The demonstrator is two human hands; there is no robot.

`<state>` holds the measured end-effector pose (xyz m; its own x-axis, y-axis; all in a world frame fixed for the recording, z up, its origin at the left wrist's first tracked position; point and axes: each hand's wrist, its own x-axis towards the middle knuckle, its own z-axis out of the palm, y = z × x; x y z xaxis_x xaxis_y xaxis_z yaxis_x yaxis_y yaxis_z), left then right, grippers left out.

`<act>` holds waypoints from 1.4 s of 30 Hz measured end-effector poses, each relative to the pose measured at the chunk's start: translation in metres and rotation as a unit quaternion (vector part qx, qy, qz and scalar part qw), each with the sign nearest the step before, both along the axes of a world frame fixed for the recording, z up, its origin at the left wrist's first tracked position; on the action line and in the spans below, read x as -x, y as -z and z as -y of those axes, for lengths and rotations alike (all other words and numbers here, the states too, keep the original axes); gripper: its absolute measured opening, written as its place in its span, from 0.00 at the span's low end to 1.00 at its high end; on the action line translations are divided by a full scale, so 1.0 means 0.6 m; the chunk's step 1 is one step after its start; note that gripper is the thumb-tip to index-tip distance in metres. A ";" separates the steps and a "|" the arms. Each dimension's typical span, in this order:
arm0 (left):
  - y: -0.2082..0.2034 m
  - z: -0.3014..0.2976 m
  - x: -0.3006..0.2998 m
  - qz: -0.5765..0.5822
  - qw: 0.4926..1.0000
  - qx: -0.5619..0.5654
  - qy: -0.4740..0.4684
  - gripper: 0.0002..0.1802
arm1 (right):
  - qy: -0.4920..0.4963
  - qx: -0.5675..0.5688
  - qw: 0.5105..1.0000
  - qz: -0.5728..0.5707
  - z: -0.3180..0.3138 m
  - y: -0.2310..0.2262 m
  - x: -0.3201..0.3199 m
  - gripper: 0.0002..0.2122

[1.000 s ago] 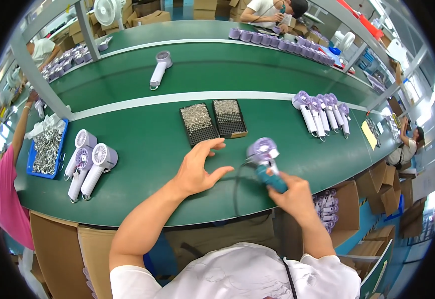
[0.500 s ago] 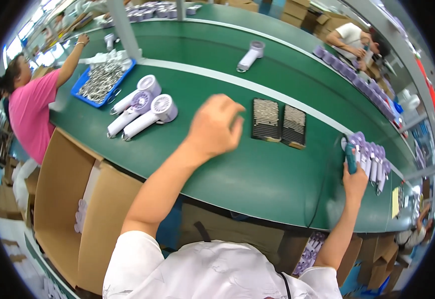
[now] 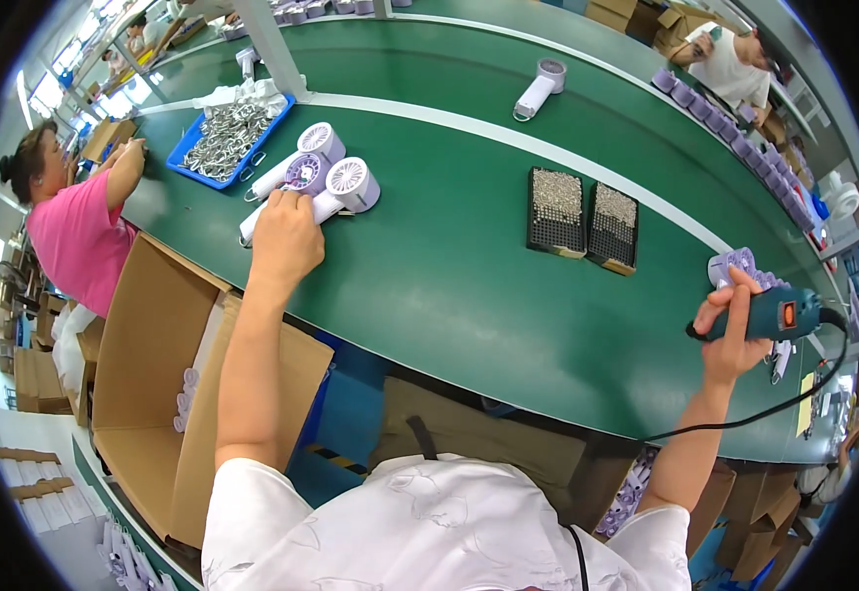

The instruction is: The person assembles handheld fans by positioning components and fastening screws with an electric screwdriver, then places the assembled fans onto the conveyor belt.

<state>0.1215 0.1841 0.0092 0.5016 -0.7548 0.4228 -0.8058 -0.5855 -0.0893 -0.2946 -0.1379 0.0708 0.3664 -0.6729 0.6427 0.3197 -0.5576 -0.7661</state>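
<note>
My left hand (image 3: 289, 236) is closed over the handle of the nearest of several white-and-lilac handheld fans (image 3: 352, 184) lying together at the left of the green table; its fingers partly hide the handles. In my right hand (image 3: 734, 330), off to the right, is a teal electric screwdriver (image 3: 782, 315) with an orange switch, tilted sideways, its black cord trailing down to the table edge. Behind that hand lies a row of more handheld fans (image 3: 730, 264), largely covered by the hand and tool. Between my hands sit two black screw trays (image 3: 557, 241) filled with small screws.
A blue tray (image 3: 215, 181) of metal clips stands beyond the left fans. One lone fan (image 3: 540, 91) lies past the white strip. An open cardboard box (image 3: 149, 364) stands against the near left table edge. Co-workers sit at left (image 3: 80, 231) and far right (image 3: 730, 74).
My left hand has moved left and down from mid-table onto a fan handle. The right hand has turned the screwdriver from upright to sideways, and the whole view has shifted a little.
</note>
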 end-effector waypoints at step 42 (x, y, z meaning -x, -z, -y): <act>0.046 0.303 0.112 -0.832 0.456 0.303 0.087 0.20 | -0.135 -0.111 0.984 0.021 0.006 0.061 -0.354 0.11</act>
